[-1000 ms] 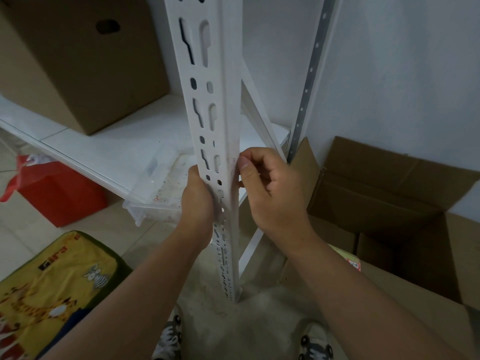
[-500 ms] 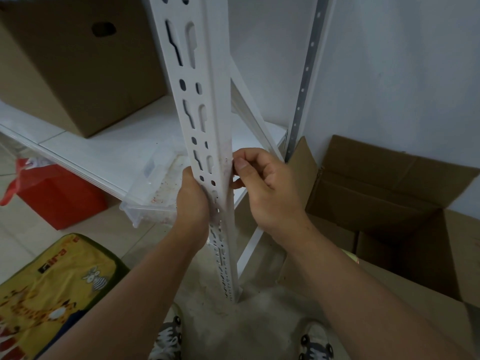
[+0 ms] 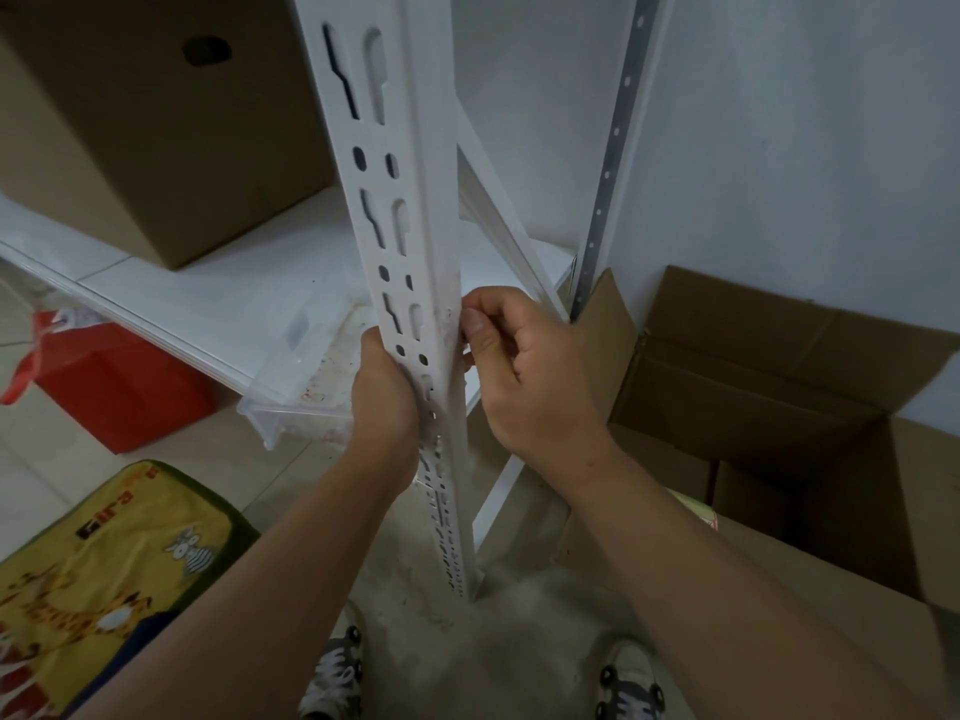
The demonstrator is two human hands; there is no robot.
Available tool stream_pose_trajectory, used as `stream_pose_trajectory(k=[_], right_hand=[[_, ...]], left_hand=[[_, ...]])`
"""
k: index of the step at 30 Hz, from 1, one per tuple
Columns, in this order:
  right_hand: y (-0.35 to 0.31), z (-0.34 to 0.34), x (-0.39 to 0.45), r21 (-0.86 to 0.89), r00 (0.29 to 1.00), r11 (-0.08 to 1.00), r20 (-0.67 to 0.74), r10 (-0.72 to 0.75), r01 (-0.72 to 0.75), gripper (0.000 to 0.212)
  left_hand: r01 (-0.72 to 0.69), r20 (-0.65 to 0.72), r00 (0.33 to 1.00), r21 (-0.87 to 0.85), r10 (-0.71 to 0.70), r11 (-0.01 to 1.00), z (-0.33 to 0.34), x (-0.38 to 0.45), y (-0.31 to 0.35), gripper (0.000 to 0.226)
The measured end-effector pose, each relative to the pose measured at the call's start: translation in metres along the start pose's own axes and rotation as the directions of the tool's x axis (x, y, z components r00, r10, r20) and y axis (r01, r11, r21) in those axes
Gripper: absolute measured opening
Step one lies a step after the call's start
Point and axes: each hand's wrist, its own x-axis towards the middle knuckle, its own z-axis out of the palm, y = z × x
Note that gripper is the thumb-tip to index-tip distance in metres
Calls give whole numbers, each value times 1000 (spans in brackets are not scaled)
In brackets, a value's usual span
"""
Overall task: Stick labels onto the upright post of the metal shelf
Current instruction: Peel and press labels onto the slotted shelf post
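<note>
Two hands are on the white post (image 3: 410, 210): the left hand (image 3: 387, 402) grips its side (fingers hidden), and the right hand (image 3: 524, 366) pinches its edge.

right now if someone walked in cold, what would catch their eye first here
First the white slotted upright post running down the middle of the view, with the left hand gripping it and the right hand pinching at its right edge. Next, the bright yellow cartoon-print mat on the floor at lower left and the red bag under the shelf. An open cardboard box sits at right against the wall.
</note>
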Motion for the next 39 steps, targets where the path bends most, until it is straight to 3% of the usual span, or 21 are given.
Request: stream_pose_trajectory(k=[11,22,32,34,39], right_hand=[[-1,-2,4,-52,998,998,57,-32,35,17],[3,-12,3,80,984,994,167,54,-68,22],[0,-15,9,-91,987,989,123,-103,115,17],[0,-14,10,-46,989,998,144,-45,52,17],[-2,-17,10,294,957,924,226,182,-245,13]], left_hand=[[-47,-31,998,46,49,998,0,1,-3,45],[-52,-28,998,61,54,997,0,2,0,47],[-67,22,998,47,66,997,1,-1,2,55],[-64,9,998,48,63,997,1,-2,2,58],[-30,-2,1000,80,30,996,-1,0,1,53]])
